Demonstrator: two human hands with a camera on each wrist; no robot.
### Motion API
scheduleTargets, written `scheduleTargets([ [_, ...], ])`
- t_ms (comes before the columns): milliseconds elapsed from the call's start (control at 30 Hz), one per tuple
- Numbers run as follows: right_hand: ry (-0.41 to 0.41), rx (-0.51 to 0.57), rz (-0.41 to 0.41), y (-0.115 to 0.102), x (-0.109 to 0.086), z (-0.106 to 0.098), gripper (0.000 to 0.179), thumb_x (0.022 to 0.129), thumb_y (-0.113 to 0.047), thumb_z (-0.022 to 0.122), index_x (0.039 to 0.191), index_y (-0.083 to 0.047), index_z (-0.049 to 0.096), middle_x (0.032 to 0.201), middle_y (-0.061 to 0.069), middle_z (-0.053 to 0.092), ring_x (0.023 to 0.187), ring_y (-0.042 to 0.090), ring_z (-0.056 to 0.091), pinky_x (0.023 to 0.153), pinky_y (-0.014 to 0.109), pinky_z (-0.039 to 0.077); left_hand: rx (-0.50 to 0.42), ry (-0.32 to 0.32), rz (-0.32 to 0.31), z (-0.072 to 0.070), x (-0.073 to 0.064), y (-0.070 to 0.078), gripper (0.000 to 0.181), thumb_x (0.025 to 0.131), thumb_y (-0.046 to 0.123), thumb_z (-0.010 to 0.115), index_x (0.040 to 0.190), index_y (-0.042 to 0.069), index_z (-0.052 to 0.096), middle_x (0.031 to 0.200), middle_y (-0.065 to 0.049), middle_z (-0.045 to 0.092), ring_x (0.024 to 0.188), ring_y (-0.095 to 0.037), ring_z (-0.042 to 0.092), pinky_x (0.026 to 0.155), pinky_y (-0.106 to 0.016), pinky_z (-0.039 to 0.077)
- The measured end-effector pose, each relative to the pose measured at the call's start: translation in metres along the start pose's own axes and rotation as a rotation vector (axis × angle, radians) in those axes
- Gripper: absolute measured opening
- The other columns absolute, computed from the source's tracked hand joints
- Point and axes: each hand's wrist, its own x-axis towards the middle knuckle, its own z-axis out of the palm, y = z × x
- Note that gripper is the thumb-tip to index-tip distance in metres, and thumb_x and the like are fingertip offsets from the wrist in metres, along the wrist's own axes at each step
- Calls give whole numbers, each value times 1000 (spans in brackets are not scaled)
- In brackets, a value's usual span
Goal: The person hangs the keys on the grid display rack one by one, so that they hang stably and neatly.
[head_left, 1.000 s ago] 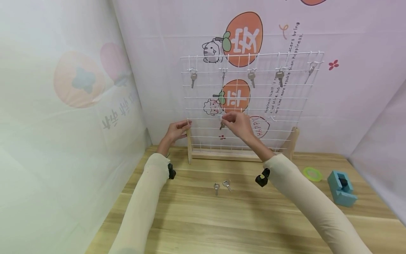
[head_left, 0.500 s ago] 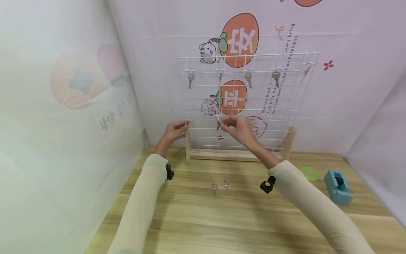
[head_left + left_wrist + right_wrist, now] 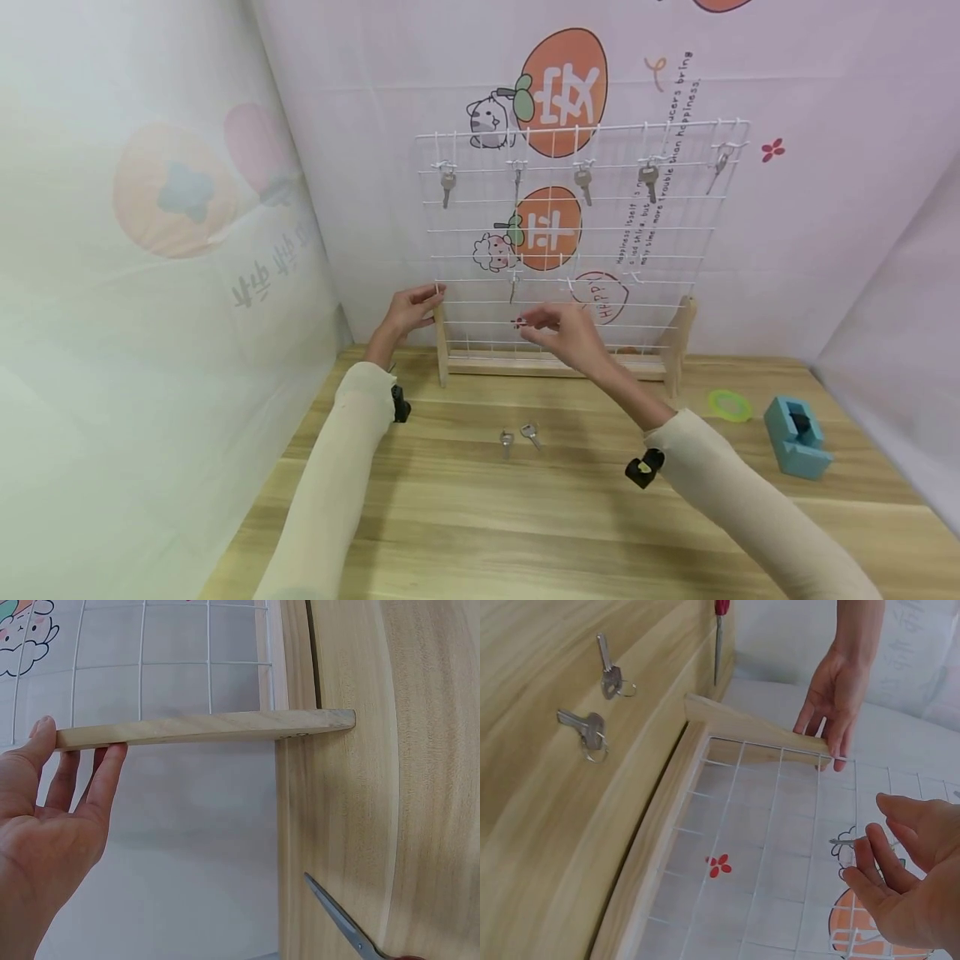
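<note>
Head view, clock positions taken from the right hand [image 3: 561,333], its fingers loosely curved and holding nothing. The slim silver metal key [image 3: 513,290] hangs at 10 o'clock on the white wire grid [image 3: 622,127]; a knuckle's brush could unhook it. At 9 o'clock the left hand [image 3: 408,310] pinches the pale wooden upright [image 3: 441,346] (slackening might let the grid rock). 2 loose silver metal keys [image 3: 530,433], unobstructed, lie at 7 o'clock; the blue blocky tape dispenser [image 3: 801,460], at 4.

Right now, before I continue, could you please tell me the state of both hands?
Left hand: closed, holding the wooden side post.
Right hand: open, fingers loosely curled, holding nothing.
</note>
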Motion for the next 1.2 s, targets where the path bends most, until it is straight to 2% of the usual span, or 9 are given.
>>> scheduleTargets([
  [367, -126, 0, -39, 29, -38, 35, 21, 91, -8, 81, 111, -5, 79, 106, 10, 78, 98, 24, 75, 97, 46, 59, 10, 16, -9, 0, 2, -2, 38, 107, 22, 62, 144, 13, 64, 151, -8, 58, 140, -26, 53, 107, -47, 53],
  [633, -186, -44, -18, 43, -64, 60, 21, 91, -10, 82, 110, -5, 78, 101, 8, 79, 94, 25, 75, 95, 49, 60, 5, 15, -5, 1, 2, 0, 39, 107, 20, 61, 145, 11, 62, 152, -9, 57, 141, -27, 52, 108, -49, 52],
  [900, -234, -43, 15, 56, -78, 81, 20, 90, -6, 81, 109, 0, 77, 96, 7, 79, 90, 21, 75, 91, 50, 60, 1, 23, -20, 2, 1, 3, 38, 107, 20, 62, 144, 12, 63, 152, -7, 57, 141, -26, 52, 107, -47, 53],
  [1067, -254, -73, 25, 58, -83, 94, 15, 93, -7, 79, 106, -2, 78, 98, 7, 79, 92, 22, 75, 84, 42, 63, 2, 25, -20, 2, 3, 3, 38, 106, 21, 62, 144, 13, 64, 151, -7, 57, 141, -26, 52, 107, -47, 53],
  [1200, -272, -112, 0, 57, -85, 105, 13, 93, -10, 80, 103, -2, 78, 93, 6, 79, 86, 20, 75, 75, 33, 63, 8, 19, -26, 1, 3, 1, 38, 107, 21, 62, 144, 13, 63, 152, -7, 57, 141, -26, 52, 107, -47, 53],
])
